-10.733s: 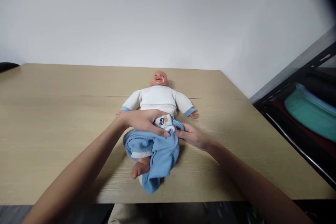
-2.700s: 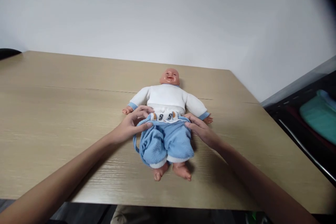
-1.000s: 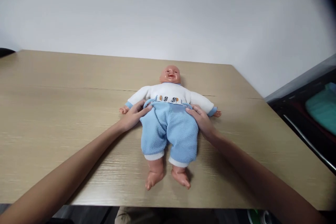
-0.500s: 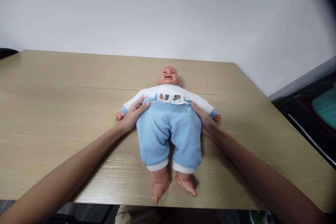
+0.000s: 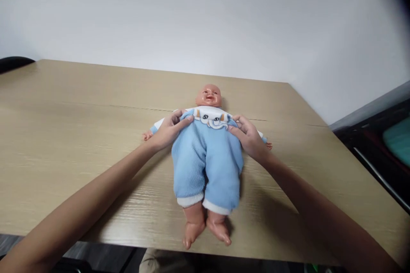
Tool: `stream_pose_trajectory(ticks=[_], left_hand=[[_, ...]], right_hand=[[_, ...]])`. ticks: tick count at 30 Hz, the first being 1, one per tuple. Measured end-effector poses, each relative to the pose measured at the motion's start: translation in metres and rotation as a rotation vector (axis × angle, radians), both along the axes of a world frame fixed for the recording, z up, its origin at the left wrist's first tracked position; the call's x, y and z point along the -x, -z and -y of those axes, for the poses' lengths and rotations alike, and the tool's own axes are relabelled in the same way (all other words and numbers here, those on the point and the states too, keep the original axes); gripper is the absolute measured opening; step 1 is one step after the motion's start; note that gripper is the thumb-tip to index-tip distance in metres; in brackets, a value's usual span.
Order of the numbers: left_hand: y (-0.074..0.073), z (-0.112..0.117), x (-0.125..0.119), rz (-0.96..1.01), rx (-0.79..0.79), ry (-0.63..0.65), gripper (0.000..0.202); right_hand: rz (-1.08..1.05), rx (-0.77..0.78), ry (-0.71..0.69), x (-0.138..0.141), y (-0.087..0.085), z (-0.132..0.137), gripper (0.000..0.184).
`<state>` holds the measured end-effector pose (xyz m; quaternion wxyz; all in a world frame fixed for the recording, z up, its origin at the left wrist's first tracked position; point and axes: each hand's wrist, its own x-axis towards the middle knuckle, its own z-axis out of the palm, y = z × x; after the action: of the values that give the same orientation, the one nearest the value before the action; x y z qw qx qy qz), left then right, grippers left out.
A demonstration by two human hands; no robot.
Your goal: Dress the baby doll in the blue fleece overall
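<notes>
A baby doll (image 5: 209, 94) lies on its back on the wooden table (image 5: 80, 136), head away from me, bare feet near the front edge. It wears a white top and light blue fleece overalls (image 5: 206, 162) with an elephant bib. My left hand (image 5: 168, 130) pinches the bib's upper left corner at the doll's shoulder. At the other shoulder my right hand (image 5: 248, 136) grips the upper right corner. Both hands are closed on the fabric, holding the bib up against the chest. The doll's small hands stick out on either side.
A plain white wall stands behind the table. At the right a dark metal shelf (image 5: 378, 153) holds a teal object (image 5: 399, 140). A dark chair back (image 5: 13, 63) shows at the far left edge. My lap sits below the table's front edge.
The overalls have come up from the doll's hips over its legs and belly. In the last half second both hands rose from the waist to the shoulders, lifting the bib over the chest.
</notes>
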<state>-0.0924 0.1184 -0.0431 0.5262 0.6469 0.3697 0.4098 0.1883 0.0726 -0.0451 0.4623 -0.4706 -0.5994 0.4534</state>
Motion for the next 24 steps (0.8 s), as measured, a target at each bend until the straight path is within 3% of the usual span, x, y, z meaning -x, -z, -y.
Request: stream_pose_trajectory(ticks=[4, 9, 11, 13, 17, 19, 24], left_hand=[[0.014, -0.007, 0.007, -0.081, 0.032, 0.009, 0.05], [0.037, -0.01, 0.03, -0.342, -0.227, 0.028, 0.043], [0.04, -0.008, 0.035, -0.39, -0.286, 0.039, 0.038], [0.039, -0.004, 0.034, -0.395, -0.233, 0.041, 0.036], [0.037, 0.007, 0.018, -0.172, 0.002, -0.041, 0.038], [0.038, 0.012, 0.007, -0.009, 0.106, -0.118, 0.048], [0.045, 0.013, -0.009, 0.221, 0.261, -0.171, 0.066]], right_hand=[[0.034, 0.066, 0.03, -0.008, 0.022, -0.012, 0.036], [0.233, -0.085, 0.125, -0.023, 0.049, 0.006, 0.038], [0.215, -0.107, 0.124, -0.023, 0.052, 0.013, 0.03], [0.076, -0.017, 0.105, -0.018, 0.052, 0.017, 0.023], [-0.455, 0.376, 0.159, -0.003, 0.052, 0.018, 0.033], [-0.611, 0.497, 0.213, 0.002, 0.052, 0.018, 0.037], [-0.691, 0.437, 0.28, 0.004, 0.049, 0.015, 0.036]])
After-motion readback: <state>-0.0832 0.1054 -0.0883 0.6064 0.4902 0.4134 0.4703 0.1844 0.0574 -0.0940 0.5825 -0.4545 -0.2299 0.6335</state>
